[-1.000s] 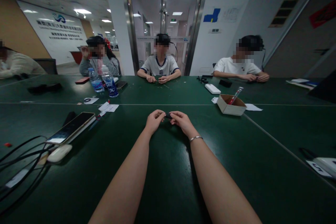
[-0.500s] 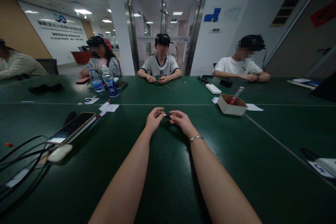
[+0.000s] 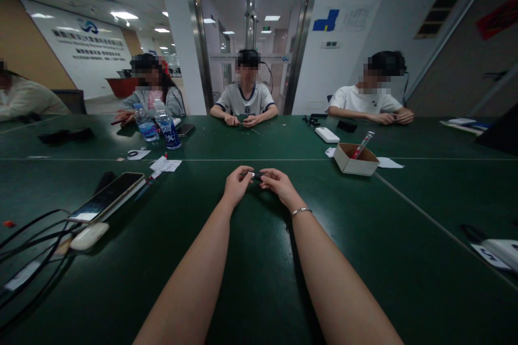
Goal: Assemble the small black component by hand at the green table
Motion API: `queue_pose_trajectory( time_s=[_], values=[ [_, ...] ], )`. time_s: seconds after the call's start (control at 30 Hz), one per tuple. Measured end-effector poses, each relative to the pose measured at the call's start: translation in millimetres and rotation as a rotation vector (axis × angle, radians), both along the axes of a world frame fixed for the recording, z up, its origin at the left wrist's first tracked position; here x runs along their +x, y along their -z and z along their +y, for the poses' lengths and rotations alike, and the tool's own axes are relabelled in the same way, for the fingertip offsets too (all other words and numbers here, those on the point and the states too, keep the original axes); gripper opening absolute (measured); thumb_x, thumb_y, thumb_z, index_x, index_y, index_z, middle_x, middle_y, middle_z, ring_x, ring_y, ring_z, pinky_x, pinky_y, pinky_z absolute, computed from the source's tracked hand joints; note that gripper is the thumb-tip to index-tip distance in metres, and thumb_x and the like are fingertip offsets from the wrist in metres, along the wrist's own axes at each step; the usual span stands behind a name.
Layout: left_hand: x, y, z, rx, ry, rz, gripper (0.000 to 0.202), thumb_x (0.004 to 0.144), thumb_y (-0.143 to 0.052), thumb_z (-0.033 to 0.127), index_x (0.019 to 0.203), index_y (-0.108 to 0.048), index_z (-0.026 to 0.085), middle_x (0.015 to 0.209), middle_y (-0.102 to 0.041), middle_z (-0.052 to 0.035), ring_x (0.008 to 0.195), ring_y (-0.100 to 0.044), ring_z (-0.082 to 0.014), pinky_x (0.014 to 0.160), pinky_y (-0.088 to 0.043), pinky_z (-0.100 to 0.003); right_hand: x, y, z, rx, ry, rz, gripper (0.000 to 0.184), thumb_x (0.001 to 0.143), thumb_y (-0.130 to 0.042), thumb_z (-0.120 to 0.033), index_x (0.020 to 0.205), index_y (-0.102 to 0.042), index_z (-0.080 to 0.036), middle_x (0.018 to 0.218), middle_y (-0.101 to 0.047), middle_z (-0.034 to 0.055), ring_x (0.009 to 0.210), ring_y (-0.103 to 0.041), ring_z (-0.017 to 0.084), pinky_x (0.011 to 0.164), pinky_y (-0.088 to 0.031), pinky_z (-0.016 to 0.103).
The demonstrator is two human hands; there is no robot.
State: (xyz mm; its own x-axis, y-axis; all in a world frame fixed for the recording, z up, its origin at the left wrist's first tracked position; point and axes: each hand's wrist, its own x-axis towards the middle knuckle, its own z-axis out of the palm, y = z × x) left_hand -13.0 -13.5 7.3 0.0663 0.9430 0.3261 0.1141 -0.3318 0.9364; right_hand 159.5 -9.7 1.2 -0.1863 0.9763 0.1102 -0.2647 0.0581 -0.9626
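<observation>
Both hands meet over the green table (image 3: 259, 259), in front of me. Between them lies a small dark rod (image 3: 254, 175) with a shiny silvery section near its left end; its exact kind is too small to make out. My left hand (image 3: 238, 184) is closed in a pinch on the left end. My right hand (image 3: 279, 186), with a silver bracelet (image 3: 301, 211) at the wrist, pinches the dark right end. The fingers cover both ends of the rod.
A phone (image 3: 107, 197), a white rounded device (image 3: 89, 236) and black cables lie left. Two water bottles (image 3: 167, 126) stand farther back. A cardboard box (image 3: 356, 160) holding a red-and-clear stick stands right. Several people sit across the table.
The view has shifted slightly. My hands stay almost in place, with a little more of the silvery section showing between them. The person at the back left has moved their hands.
</observation>
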Motion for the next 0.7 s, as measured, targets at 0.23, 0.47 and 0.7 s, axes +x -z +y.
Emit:
queue_pose_trajectory(
  time_s=[0.23, 0.47, 0.7],
  values=[
    [0.0, 1.5, -0.9, -0.001, -0.021, 0.027, 0.025, 0.086, -0.056, 0.038, 0.1, -0.063, 0.02, 0.072, -0.06, -0.0004, 0.061, -0.057, -0.0116, 0.058, -0.045, -0.022, 0.6, -1.1, -0.8, 0.003, -0.009, 0.007, 0.035, 0.063, -0.082, -0.025, 0.094, -0.068, -0.018, 0.076, -0.065, -0.0001, 0.066, -0.065, 0.012, 0.061, -0.054, 0.021],
    [0.7, 2.7, 1.2, 0.02, 0.04, -0.028, 0.018, 0.082, -0.057, 0.029, 0.096, -0.061, 0.018, 0.085, -0.063, -0.0031, 0.068, -0.059, -0.0123, 0.065, -0.048, -0.025, 0.8, 1.7, 1.2, -0.001, 0.015, 0.0, 0.037, 0.062, -0.082, -0.025, 0.095, -0.067, -0.018, 0.078, -0.064, -0.0001, 0.068, -0.067, 0.014, 0.062, -0.056, 0.023],
    [-0.1, -0.8, -2.7, -0.034, -0.013, 0.058, 0.023, 0.084, -0.055, 0.039, 0.087, -0.06, 0.017, 0.077, -0.062, -0.0022, 0.071, -0.059, -0.0145, 0.067, -0.047, -0.026, 0.2, 1.5, -0.3, 0.018, 0.027, -0.032, 0.039, 0.06, -0.083, -0.026, 0.095, -0.067, -0.02, 0.087, -0.062, 0.0008, 0.071, -0.068, 0.014, 0.065, -0.057, 0.025]
  ],
)
